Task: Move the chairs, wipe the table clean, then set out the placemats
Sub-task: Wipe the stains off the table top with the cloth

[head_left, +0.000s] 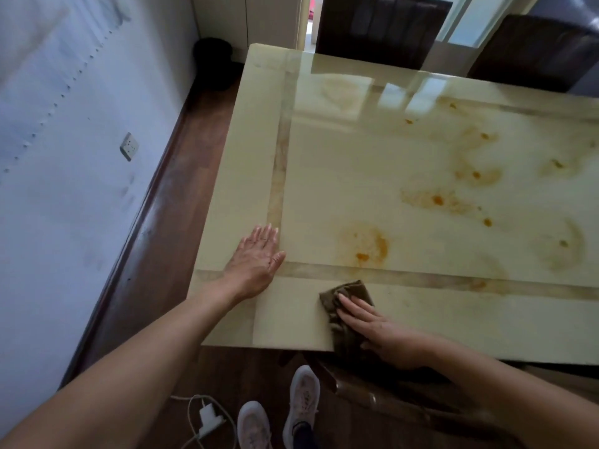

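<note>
A glossy cream stone table [372,163] with amber veining fills the middle and right of the view. My left hand [256,264] lies flat on its near left corner, fingers straight. My right hand [382,332] presses a brown cloth [346,296] onto the near edge strip with straight fingers; part of the cloth hangs over the table's front edge. Two dark brown chairs stand along the far side, one [379,30] at the centre and one [531,53] to the right.
A pale wall [64,157] with a socket [129,146] runs along the left, leaving a narrow strip of dark wood floor. A black bin [212,56] sits in the far corner. A white charger and cable [207,416] lie on the floor by my shoes.
</note>
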The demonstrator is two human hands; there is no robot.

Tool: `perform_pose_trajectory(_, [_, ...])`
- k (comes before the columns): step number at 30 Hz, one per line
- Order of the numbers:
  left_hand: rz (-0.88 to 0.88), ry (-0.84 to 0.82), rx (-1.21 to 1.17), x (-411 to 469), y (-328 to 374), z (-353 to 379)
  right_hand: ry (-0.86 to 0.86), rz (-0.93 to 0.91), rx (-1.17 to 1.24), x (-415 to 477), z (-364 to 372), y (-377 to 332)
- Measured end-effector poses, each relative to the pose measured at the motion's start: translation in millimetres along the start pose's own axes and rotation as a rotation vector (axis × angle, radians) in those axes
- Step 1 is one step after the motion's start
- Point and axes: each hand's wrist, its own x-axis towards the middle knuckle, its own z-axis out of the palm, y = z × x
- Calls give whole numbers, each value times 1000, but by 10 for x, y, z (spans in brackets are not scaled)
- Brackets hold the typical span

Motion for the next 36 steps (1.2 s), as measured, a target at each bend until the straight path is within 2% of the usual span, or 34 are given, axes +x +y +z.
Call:
perform_pose_trajectory(6, [43, -42, 166, 97, 193, 13, 74, 312, -21, -333, 169, 501])
perform_pose_trajectory(9, [34, -88, 214, 105, 189, 31, 128, 371, 22, -293, 209, 465])
perform_pose_trajectory(12, [30, -104, 213, 115, 191, 42, 150, 285, -8, -135, 161, 282])
perform_pose_trajectory(17, [35, -104, 145, 127, 182, 0, 181, -32, -139, 376, 31, -117])
perform_pose_trajectory(19, [31, -31, 144, 137, 185, -12, 255, -79, -191, 563, 10, -253])
perform_pose_trajectory(22, [34, 67, 191, 180, 216, -31, 365, -56, -189, 701, -10, -211])
perform_pose_trajectory(25, [26, 26, 213, 286, 242, -83, 409, 38, -141, 743, -30, 9])
perform_pose_trajectory(32, [-19, -66, 211, 487, 193, -48, 494, 386, 22, 335, -125, 882])
perform_pose_trajectory(36, [-23, -71, 207, 507, 190, -31, 529, 448, 78, 326, -110, 954])
